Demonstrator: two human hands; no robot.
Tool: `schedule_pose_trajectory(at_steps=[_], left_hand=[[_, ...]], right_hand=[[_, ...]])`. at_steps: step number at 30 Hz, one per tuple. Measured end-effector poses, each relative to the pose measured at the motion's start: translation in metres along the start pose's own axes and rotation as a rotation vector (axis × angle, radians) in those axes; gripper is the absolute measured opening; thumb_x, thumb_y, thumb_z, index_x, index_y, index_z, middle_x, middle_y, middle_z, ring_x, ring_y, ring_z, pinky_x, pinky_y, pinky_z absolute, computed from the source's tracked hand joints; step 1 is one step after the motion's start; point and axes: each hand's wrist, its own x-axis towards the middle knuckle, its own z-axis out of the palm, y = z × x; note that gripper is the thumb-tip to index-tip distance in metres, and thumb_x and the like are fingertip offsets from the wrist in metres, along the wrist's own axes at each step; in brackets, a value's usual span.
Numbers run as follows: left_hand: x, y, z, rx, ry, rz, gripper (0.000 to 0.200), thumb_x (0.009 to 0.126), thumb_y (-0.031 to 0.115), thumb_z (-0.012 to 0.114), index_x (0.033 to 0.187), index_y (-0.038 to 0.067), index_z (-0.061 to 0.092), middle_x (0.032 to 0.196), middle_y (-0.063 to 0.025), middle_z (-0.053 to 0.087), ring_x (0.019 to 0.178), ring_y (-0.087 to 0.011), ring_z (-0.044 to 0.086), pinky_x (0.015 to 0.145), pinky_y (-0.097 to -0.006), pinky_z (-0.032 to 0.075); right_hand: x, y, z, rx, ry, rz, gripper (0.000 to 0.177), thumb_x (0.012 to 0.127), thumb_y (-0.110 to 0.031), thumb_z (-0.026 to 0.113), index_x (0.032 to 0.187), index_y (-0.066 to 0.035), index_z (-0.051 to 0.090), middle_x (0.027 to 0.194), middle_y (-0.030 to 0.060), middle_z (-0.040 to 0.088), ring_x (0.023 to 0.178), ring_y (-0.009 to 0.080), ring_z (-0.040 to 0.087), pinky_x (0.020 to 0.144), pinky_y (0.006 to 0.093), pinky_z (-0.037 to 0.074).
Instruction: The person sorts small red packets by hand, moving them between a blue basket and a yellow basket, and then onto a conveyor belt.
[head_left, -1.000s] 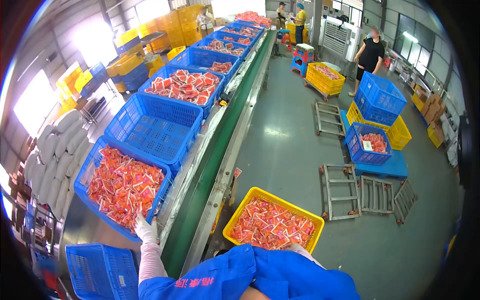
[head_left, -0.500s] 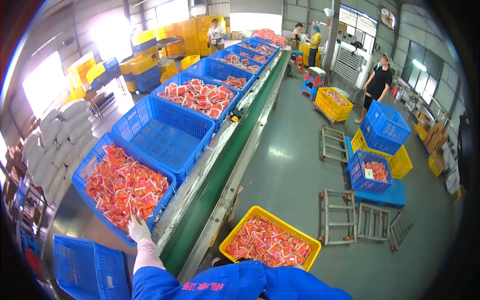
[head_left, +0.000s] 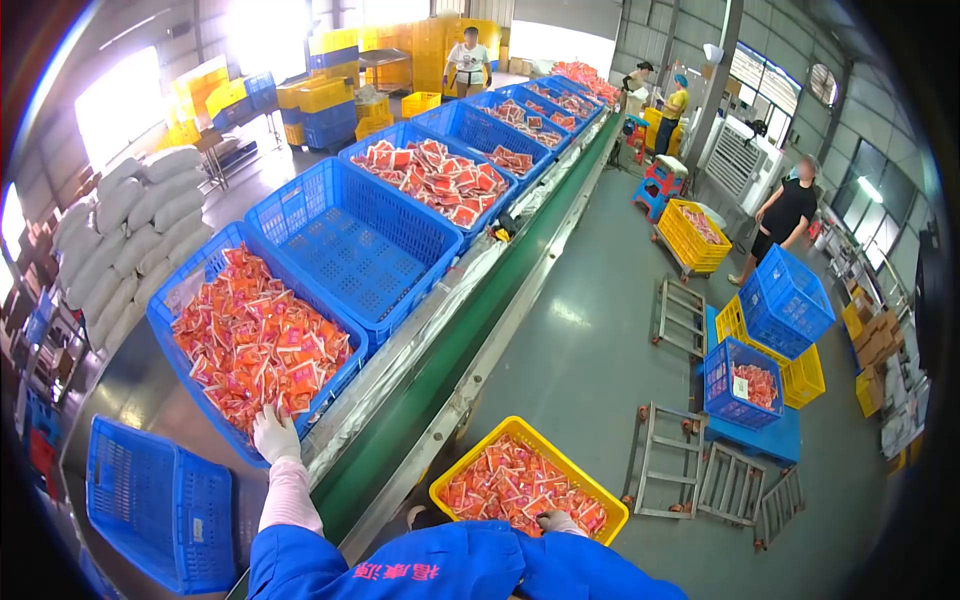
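Observation:
My left hand (head_left: 276, 437), in a white glove, reaches over the near corner of a blue crate (head_left: 357, 362). Its slightly spread fingertips rest on the heap of small red-orange packets (head_left: 265, 340) inside. Lower down, my right hand (head_left: 560, 522) is at the near side of a yellow crate (head_left: 447, 478) on the floor side of the conveyor. That crate also holds a heap of red packets (head_left: 515, 480). The right fingers are small and partly lost among the packets, so their grip I cannot tell.
A green conveyor belt (head_left: 480, 345) runs away beside a row of blue crates, one of them without packets (head_left: 350, 250). An angled blue crate (head_left: 160, 505) sits lower left. Metal dollies (head_left: 668, 460) and stacked crates (head_left: 785, 300) stand right; a person in black (head_left: 787, 215) is beyond.
My right hand has come into view over the yellow crate. My left hand stays at the blue crate's near corner. The view has shifted slightly, and the person in black leans more.

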Motion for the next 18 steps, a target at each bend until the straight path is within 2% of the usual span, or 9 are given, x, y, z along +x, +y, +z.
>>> schedule_pose_trajectory(at_steps=[1,2,5,7,9,10,12,16,18], left_hand=[[-0.001,-0.001,-0.002,0.015,0.000,0.004,0.025,0.093,0.029,0.059,0.103,0.006,0.061,0.093,-0.0157,0.063,0.089,-0.0350,0.062,0.074,-0.0463,0.051],[-0.001,0.000,-0.003,0.005,-0.003,0.006,0.025,0.093,0.028,0.059,0.103,0.006,0.061,0.092,-0.0155,0.063,0.088,-0.0347,0.062,0.073,-0.0464,0.051],[-0.001,0.002,-0.007,0.007,0.008,0.006,0.024,0.093,0.028,0.060,0.102,0.006,0.061,0.092,-0.0152,0.063,0.088,-0.0347,0.062,0.073,-0.0466,0.051],[0.004,0.001,0.000,-0.011,0.047,0.008,0.024,0.092,0.028,0.060,0.102,0.006,0.061,0.092,-0.0148,0.062,0.087,-0.0348,0.062,0.073,-0.0465,0.051],[-0.001,-0.001,0.000,0.026,-0.016,-0.007,0.024,0.092,0.028,0.060,0.102,0.007,0.061,0.093,-0.0146,0.062,0.086,-0.0346,0.062,0.072,-0.0463,0.051],[-0.001,-0.001,-0.001,0.017,0.011,0.005,0.024,0.091,0.028,0.060,0.102,0.007,0.061,0.092,-0.0144,0.062,0.086,-0.0342,0.062,0.072,-0.0461,0.051],[0.001,-0.001,0.004,0.009,0.022,0.009,0.024,0.091,0.029,0.060,0.102,0.007,0.062,0.092,-0.0143,0.062,0.086,-0.0341,0.062,0.071,-0.0462,0.051],[-0.002,-0.002,0.001,0.018,0.030,0.016,0.024,0.092,0.030,0.059,0.100,0.008,0.061,0.090,-0.0139,0.062,0.085,-0.0343,0.062,0.069,-0.0465,0.051],[-0.002,-0.003,0.003,0.014,0.030,0.013,0.024,0.091,0.031,0.060,0.098,0.009,0.060,0.089,-0.0134,0.061,0.084,-0.0345,0.062,0.069,-0.0465,0.051]], right_hand=[[-0.006,-0.010,-0.005,0.116,-0.015,0.060,0.042,0.087,-0.031,0.060,0.122,-0.010,0.068,0.105,0.0148,0.073,0.096,0.0264,0.070,0.088,0.0378,0.053],[0.004,-0.011,-0.007,0.086,-0.018,0.022,0.037,0.093,-0.027,0.060,0.124,-0.008,0.066,0.104,0.0123,0.073,0.086,0.0232,0.071,0.079,0.0372,0.055],[0.002,-0.022,-0.008,0.153,0.005,-0.065,0.038,0.092,-0.027,0.061,0.123,-0.008,0.067,0.101,0.0125,0.073,0.086,0.0228,0.071,0.078,0.0369,0.055],[-0.013,-0.033,-0.013,-0.053,0.049,-0.154,0.041,0.089,-0.036,0.060,0.122,-0.012,0.068,0.103,0.0145,0.073,0.097,0.0282,0.070,0.086,0.0400,0.054],[0.033,0.003,0.016,0.064,-0.070,-0.027,0.042,0.088,-0.039,0.059,0.121,-0.015,0.069,0.108,0.0144,0.072,0.104,0.0310,0.068,0.093,0.0412,0.052],[0.024,0.002,0.018,0.062,-0.079,-0.022,0.042,0.088,-0.039,0.059,0.121,-0.015,0.069,0.108,0.0144,0.072,0.104,0.0310,0.068,0.093,0.0412,0.052],[0.014,0.010,0.016,-0.184,-0.045,0.001,0.043,0.087,-0.040,0.063,0.121,-0.015,0.069,0.114,0.0127,0.071,0.108,0.0288,0.067,0.094,0.0391,0.050],[-0.007,0.030,0.014,-0.098,-0.080,0.240,0.045,0.087,-0.043,0.063,0.122,-0.015,0.068,0.124,0.0125,0.067,0.116,0.0307,0.063,0.100,0.0417,0.047],[-0.030,0.028,0.006,-0.100,-0.084,0.243,0.045,0.087,-0.042,0.062,0.122,-0.014,0.068,0.124,0.0130,0.066,0.116,0.0312,0.063,0.100,0.0420,0.047]])
